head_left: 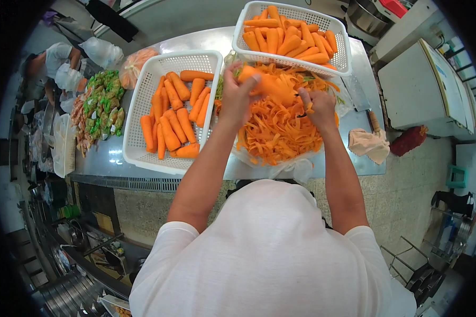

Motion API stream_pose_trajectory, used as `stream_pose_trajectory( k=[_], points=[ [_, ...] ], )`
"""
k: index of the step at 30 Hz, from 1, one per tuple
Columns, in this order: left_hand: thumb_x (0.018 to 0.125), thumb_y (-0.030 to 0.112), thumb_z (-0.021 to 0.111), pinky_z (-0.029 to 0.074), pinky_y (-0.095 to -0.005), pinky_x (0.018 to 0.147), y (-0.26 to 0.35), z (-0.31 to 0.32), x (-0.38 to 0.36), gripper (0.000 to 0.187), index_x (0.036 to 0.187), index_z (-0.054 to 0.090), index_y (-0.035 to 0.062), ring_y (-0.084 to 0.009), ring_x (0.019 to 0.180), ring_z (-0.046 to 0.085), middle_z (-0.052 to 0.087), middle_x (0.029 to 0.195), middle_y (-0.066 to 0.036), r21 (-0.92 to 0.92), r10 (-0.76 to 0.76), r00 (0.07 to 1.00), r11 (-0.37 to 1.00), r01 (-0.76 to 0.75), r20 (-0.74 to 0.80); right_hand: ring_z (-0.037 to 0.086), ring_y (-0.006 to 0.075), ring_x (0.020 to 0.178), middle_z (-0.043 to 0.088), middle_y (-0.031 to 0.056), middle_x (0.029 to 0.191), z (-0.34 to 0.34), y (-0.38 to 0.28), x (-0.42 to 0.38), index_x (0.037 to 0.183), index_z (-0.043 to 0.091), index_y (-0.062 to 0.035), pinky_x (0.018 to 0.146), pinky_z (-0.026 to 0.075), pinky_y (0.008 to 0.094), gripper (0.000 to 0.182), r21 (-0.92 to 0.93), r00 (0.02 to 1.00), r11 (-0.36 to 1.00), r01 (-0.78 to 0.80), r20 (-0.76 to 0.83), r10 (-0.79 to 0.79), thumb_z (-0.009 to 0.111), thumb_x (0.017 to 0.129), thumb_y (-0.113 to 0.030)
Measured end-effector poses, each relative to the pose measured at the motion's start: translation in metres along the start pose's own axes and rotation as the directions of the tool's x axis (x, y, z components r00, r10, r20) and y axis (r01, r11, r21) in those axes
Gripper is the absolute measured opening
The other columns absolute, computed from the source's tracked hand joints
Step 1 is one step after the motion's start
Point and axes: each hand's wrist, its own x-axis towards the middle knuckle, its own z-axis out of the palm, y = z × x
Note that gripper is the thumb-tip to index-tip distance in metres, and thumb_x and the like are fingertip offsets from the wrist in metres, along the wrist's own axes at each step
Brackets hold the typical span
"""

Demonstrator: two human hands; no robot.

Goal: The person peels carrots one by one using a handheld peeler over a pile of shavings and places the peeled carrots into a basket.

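Note:
My left hand (pixel 237 95) is closed around a carrot (pixel 272 84), which is smeared by motion. In my right hand (pixel 320 110) is a peeler, mostly hidden by the fingers; only small dark parts of it show near the carrot. Below both hands lies a big heap of orange carrot peelings (pixel 280 132), resting on a clear plastic bag (pixel 295 170). To the left stands a white perforated basket (pixel 135 145) holding several whole carrots (pixel 170 129). Beyond the heap, another white basket (pixel 346 50) is filled with more carrots (pixel 288 37).
A cleaver (pixel 357 92) and a pale cloth (pixel 369 145) lie on the right of the metal table (pixel 206 39). Green-wrapped packets (pixel 103 103) and a bag of orange pieces (pixel 135 67) are on the left. A person (pixel 58 55) stands beyond the table's left end.

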Motion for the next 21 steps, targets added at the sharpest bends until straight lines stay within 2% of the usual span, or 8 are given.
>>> stream_pose_trajectory(
  k=[2,5,6,10,13,14,17,21],
  points=[
    [0.094,0.021,0.065,0.060,-0.0458,0.090,0.020,-0.001,0.000,0.057,0.142,0.038,0.0098,-0.0314,0.107,0.067,0.056,0.129,-0.014,-0.325,0.228,0.973,0.922,-0.211,0.018,0.056,0.0337,0.061,0.058,0.0127,0.059,-0.006,0.005,-0.005,0.058,0.065,-0.0055,0.074,0.038,0.0472,0.064,0.015,0.998,1.000,-0.004,-0.056,0.004,0.053,0.102,-0.050],
    [0.092,0.018,0.065,0.059,-0.0512,0.097,0.019,-0.013,-0.007,0.056,0.141,0.038,0.0091,-0.0372,0.108,0.068,0.060,0.126,-0.016,-0.546,0.223,0.952,0.834,-0.075,0.210,0.057,0.0330,0.062,0.058,0.0117,0.059,-0.015,0.002,-0.005,0.058,0.065,-0.0057,0.074,0.038,0.0465,0.063,0.020,0.995,1.000,0.011,-0.100,-0.009,0.055,0.102,-0.049],
    [0.098,0.027,0.062,0.059,-0.0515,0.094,0.016,-0.013,-0.012,0.048,0.137,0.043,0.0071,-0.0377,0.103,0.070,0.066,0.111,-0.015,-0.602,0.168,0.969,0.798,-0.026,0.181,0.057,0.0324,0.064,0.059,0.0107,0.060,-0.016,0.000,-0.008,0.059,0.065,-0.0061,0.076,0.038,0.0459,0.062,0.006,0.997,1.000,0.016,-0.074,-0.015,0.055,0.102,-0.049],
    [0.106,0.057,0.044,0.059,-0.0428,0.078,-0.012,-0.020,-0.006,0.057,0.125,0.055,0.0048,-0.0283,0.081,0.069,0.067,0.086,-0.008,-0.597,-0.081,0.961,0.769,0.230,0.266,0.057,0.0298,0.068,0.058,0.0074,0.061,-0.017,-0.016,-0.014,0.061,0.067,-0.0085,0.078,0.036,0.0441,0.056,-0.053,0.988,0.992,0.119,-0.094,-0.123,0.058,0.101,-0.046],
    [0.106,0.054,0.046,0.058,-0.0369,0.071,-0.043,-0.018,0.006,0.053,0.124,0.055,0.0050,-0.0197,0.079,0.067,0.065,0.092,-0.006,-0.585,-0.186,0.947,0.750,0.309,0.261,0.055,0.0269,0.071,0.055,0.0042,0.063,-0.019,-0.043,-0.014,0.063,0.067,-0.0113,0.081,0.035,0.0423,0.048,-0.073,0.935,0.954,0.289,-0.193,-0.298,0.063,0.098,-0.043],
    [0.108,0.048,0.045,0.058,-0.0347,0.070,-0.049,-0.027,0.005,0.047,0.126,0.055,0.0060,-0.0175,0.085,0.067,0.065,0.102,-0.008,-0.553,-0.151,0.898,0.743,0.379,0.413,0.054,0.0256,0.071,0.054,0.0032,0.063,-0.018,-0.050,-0.014,0.063,0.067,-0.0125,0.082,0.036,0.0417,0.045,-0.084,0.902,0.922,0.377,-0.194,-0.386,0.065,0.096,-0.043],
    [0.109,0.043,0.045,0.058,-0.0323,0.066,-0.031,0.007,-0.012,0.042,0.126,0.055,0.0060,-0.0159,0.084,0.067,0.064,0.102,-0.007,-0.584,-0.328,0.929,0.726,0.364,0.171,0.053,0.0232,0.071,0.052,0.0018,0.064,-0.018,-0.077,-0.014,0.063,0.065,-0.0142,0.082,0.036,0.0407,0.042,-0.090,0.804,0.827,0.555,-0.198,-0.561,0.069,0.093,-0.043],
    [0.106,0.050,0.046,0.055,-0.0301,0.055,-0.057,-0.001,-0.008,0.044,0.123,0.057,0.0102,-0.0179,0.072,0.066,0.065,0.090,-0.004,-0.607,-0.343,0.885,0.644,0.465,0.314,0.055,0.0208,0.072,0.055,0.0006,0.065,-0.003,-0.077,0.011,0.062,0.066,-0.0152,0.082,0.036,0.0401,0.042,-0.163,0.653,0.677,0.718,-0.182,-0.735,0.071,0.090,-0.046]
  ],
)
